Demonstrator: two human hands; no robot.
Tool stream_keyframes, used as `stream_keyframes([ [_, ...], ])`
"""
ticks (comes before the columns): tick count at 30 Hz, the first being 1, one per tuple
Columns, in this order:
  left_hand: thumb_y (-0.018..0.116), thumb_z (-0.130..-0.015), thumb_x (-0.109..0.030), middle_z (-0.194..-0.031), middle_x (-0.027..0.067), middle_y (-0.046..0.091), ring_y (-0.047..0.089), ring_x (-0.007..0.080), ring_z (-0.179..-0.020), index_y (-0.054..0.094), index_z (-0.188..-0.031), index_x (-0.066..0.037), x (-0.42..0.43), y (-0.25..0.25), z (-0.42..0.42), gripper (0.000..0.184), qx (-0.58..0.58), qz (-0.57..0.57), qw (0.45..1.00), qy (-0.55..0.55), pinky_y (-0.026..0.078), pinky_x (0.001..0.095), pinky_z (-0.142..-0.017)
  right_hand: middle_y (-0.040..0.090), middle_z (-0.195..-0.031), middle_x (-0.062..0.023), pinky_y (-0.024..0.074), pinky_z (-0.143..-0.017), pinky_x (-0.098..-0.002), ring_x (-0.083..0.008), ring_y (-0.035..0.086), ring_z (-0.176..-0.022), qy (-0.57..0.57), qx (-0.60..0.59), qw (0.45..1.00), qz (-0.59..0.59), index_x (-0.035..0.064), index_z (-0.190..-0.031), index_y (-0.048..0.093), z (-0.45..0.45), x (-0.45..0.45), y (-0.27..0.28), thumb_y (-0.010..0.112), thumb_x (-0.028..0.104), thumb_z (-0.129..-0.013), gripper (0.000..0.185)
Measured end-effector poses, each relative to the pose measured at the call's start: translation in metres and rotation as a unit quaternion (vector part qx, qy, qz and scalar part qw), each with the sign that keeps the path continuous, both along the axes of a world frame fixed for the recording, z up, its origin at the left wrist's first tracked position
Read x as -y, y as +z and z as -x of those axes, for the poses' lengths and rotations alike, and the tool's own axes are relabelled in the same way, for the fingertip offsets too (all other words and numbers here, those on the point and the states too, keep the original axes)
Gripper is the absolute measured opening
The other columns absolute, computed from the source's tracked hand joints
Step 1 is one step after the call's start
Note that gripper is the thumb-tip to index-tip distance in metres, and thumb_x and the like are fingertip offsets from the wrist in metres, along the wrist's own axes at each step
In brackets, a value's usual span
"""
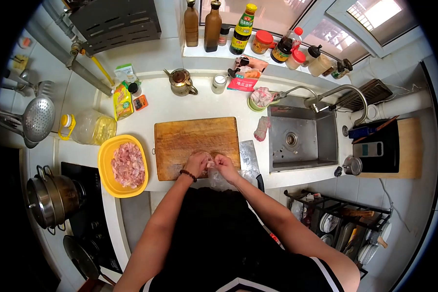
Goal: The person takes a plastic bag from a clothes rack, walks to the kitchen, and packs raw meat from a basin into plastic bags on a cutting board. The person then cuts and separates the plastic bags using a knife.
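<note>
Both hands meet over the lower right part of a wooden cutting board (194,138). My left hand (197,163), with a beaded bracelet at the wrist, has its fingers closed on a clear plastic bag (220,180). Close beside it, my right hand (225,166) pinches the same bag near its top. The bag hangs down in front of my body. A cleaver (249,158) lies partly beneath my right forearm, its blade to the right of the board. Left of the board, a yellow basin (105,168) holds pieces of raw meat (128,164).
The sink (304,141) is at the right, with a cloth (262,128) beside it. An oil jug (95,127) stands behind the basin. A teapot (182,82) and a white jar (219,83) are behind the board. Pots (53,197) sit on the left stove.
</note>
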State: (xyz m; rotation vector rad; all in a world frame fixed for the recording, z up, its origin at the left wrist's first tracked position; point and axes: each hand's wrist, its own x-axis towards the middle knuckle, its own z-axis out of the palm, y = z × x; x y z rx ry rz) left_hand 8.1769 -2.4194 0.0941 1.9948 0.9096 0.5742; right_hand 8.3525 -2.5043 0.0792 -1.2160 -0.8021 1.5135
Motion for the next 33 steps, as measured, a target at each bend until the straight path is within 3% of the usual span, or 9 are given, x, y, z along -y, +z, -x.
stream_keyframes([
  [5, 0.064, -0.080, 0.007, -0.086, 0.0176, 0.066, 0.065, 0.0410, -0.084, 0.057, -0.081, -0.001, -0.002, 0.002, -0.003, 0.011, 0.035, 0.014, 0.999, -0.008, 0.052, 0.0460, -0.075, 0.054, -0.085, 0.0027, 0.0440, -0.078, -0.0230, -0.0074, 0.054, -0.085, 0.040, -0.012, 0.999, 0.020, 0.0106, -0.083, 0.044, -0.003, -0.003, 0.020, 0.055, -0.011, -0.092, 0.026],
  [9, 0.066, -0.079, 0.008, -0.082, 0.0185, 0.064, 0.064, 0.0406, -0.080, 0.047, -0.074, -0.001, 0.002, 0.009, -0.007, 0.022, 0.087, -0.017, 0.996, -0.008, 0.051, 0.0457, -0.069, 0.056, -0.085, 0.0007, 0.0446, -0.078, -0.0239, -0.0092, 0.056, -0.084, 0.042, -0.035, 0.998, 0.018, 0.0104, -0.084, 0.044, -0.001, -0.005, 0.022, 0.055, -0.010, -0.092, 0.025],
  [12, 0.067, -0.078, 0.007, -0.084, 0.0184, 0.066, 0.065, 0.0410, -0.084, 0.051, -0.076, -0.001, 0.005, 0.001, -0.006, 0.018, 0.065, -0.042, 0.997, -0.011, 0.052, 0.0469, -0.073, 0.058, -0.085, -0.0016, 0.0454, -0.077, -0.0249, -0.0108, 0.058, -0.083, 0.043, -0.067, 0.996, 0.041, 0.0097, -0.086, 0.045, 0.000, -0.005, 0.023, 0.056, -0.008, -0.092, 0.022],
  [14, 0.065, -0.078, 0.006, -0.095, 0.0167, 0.072, 0.067, 0.0386, -0.094, 0.063, -0.077, -0.005, 0.005, 0.013, -0.005, 0.011, 0.012, 0.008, 1.000, -0.018, 0.053, 0.0456, -0.082, 0.058, -0.085, -0.0019, 0.0465, -0.075, -0.0260, -0.0111, 0.058, -0.081, 0.052, -0.061, 0.996, 0.043, 0.0083, -0.090, 0.048, 0.002, -0.006, 0.014, 0.061, -0.008, -0.091, 0.020],
  [18, 0.066, -0.075, 0.004, -0.096, 0.0160, 0.072, 0.066, 0.0385, -0.093, 0.064, -0.079, -0.005, 0.006, -0.007, -0.008, 0.010, -0.012, -0.023, 1.000, -0.012, 0.053, 0.0448, -0.083, 0.063, -0.090, -0.0035, 0.0491, -0.076, -0.0269, -0.0123, 0.061, -0.084, 0.014, -0.048, 0.997, 0.054, 0.0057, -0.099, 0.054, 0.013, -0.006, 0.018, 0.066, -0.006, -0.088, 0.020],
  [20, 0.064, -0.075, 0.001, -0.093, 0.0160, 0.071, 0.066, 0.0388, -0.092, 0.063, -0.079, -0.004, 0.007, 0.003, -0.011, 0.006, 0.007, -0.082, 0.996, -0.016, 0.052, 0.0460, -0.083, 0.068, -0.094, -0.0054, 0.0525, -0.076, -0.0286, -0.0148, 0.065, -0.085, -0.038, 0.084, 0.990, 0.107, 0.0033, -0.106, 0.061, 0.018, -0.003, 0.014, 0.071, -0.002, -0.085, 0.024],
  [21, 0.064, -0.075, 0.001, -0.093, 0.0160, 0.071, 0.066, 0.0388, -0.092, 0.063, -0.079, -0.004, 0.009, 0.002, -0.011, 0.006, 0.007, -0.081, 0.997, -0.016, 0.052, 0.0460, -0.083, 0.068, -0.094, -0.0054, 0.0525, -0.076, -0.0286, -0.0148, 0.065, -0.085, -0.037, 0.084, 0.990, 0.108, 0.0033, -0.106, 0.061, 0.018, -0.002, 0.011, 0.071, -0.002, -0.085, 0.024],
  [26, 0.063, -0.080, -0.004, -0.088, 0.0185, 0.069, 0.065, 0.0403, -0.089, 0.064, -0.079, -0.002, 0.008, -0.009, -0.012, 0.002, -0.019, -0.068, 0.997, -0.017, 0.051, 0.0482, -0.082, 0.074, -0.088, -0.0116, 0.0560, -0.073, -0.0323, -0.0179, 0.071, -0.080, -0.050, 0.263, 0.958, 0.106, -0.0010, -0.095, 0.070, 0.021, -0.002, 0.016, 0.074, 0.006, -0.082, 0.015],
  [33, 0.064, -0.083, -0.007, -0.089, 0.0192, 0.069, 0.066, 0.0399, -0.090, 0.068, -0.081, -0.003, 0.009, -0.023, -0.011, 0.007, -0.036, -0.065, 0.997, -0.017, 0.052, 0.0478, -0.083, 0.076, -0.089, -0.0150, 0.0563, -0.078, -0.0330, -0.0191, 0.073, -0.086, -0.051, 0.285, 0.951, 0.110, -0.0010, -0.095, 0.075, 0.017, 0.000, 0.032, 0.070, 0.007, -0.087, 0.013],
])
